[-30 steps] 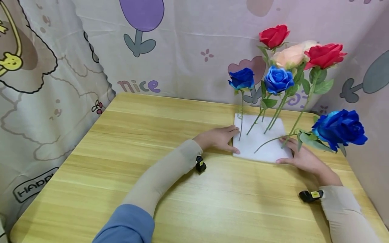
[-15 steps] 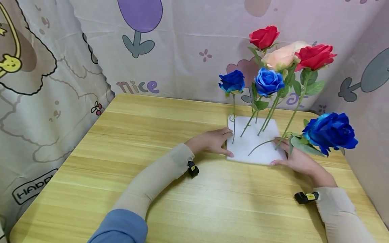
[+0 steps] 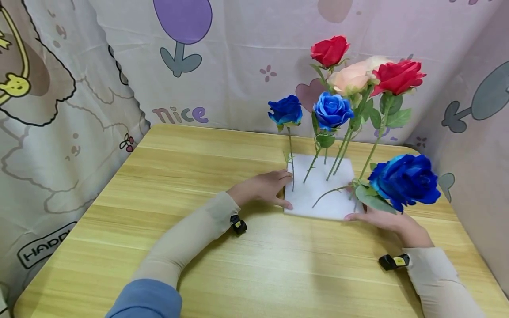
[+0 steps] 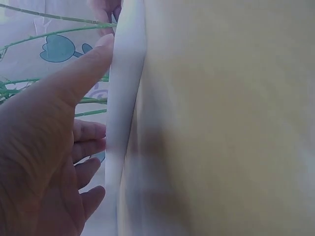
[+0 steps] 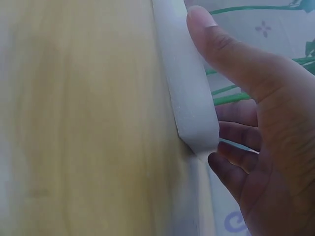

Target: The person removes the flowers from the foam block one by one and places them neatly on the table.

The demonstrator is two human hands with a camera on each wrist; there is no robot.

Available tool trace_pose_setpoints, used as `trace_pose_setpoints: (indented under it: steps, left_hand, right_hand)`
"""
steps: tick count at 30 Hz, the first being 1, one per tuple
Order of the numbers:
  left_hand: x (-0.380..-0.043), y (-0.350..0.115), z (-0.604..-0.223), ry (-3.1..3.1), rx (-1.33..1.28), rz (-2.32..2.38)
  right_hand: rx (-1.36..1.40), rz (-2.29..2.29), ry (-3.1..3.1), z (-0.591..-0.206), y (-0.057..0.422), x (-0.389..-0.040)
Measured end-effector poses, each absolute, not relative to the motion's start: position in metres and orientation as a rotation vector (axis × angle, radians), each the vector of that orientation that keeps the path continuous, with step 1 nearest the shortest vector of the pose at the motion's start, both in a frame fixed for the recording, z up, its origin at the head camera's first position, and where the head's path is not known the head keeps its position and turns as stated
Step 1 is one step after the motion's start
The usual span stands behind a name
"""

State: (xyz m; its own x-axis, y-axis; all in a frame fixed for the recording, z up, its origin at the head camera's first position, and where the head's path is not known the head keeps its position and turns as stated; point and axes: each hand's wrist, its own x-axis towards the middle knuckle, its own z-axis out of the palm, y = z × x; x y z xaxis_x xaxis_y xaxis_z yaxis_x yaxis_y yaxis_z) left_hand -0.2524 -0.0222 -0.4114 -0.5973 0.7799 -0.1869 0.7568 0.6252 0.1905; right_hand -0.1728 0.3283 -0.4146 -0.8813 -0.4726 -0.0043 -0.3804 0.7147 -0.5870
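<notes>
Partly covered by the drooping big blue rose (image 3: 405, 182) and its leaves, the right hand (image 3: 385, 219) touches the right side of the white foam board (image 3: 336, 208) on the table (image 3: 278, 274). The left hand (image 3: 267, 189) rests along the opposite side; both have loose fingers and spread thumbs. Whitish petals (image 3: 378, 62) sit half behind a red rose (image 3: 399, 77). Both wrist views crop the flowers, leaving mostly stems (image 5: 232, 99).
</notes>
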Motion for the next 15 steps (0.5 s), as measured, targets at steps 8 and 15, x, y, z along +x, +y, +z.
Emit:
trace_pose_setpoints:
  steps: [8, 15]
  left_hand:
    - [-0.248, -0.039, -0.41, 2.601, 1.24, 0.139]
    - [-0.247, -0.054, -0.408, 2.605, 1.223, 0.149]
  right_hand:
    - [-0.721, -0.742, 2.857, -0.415, 0.316, -0.175]
    - [-0.691, -0.824, 2.779, -0.416, 0.306, -0.179]
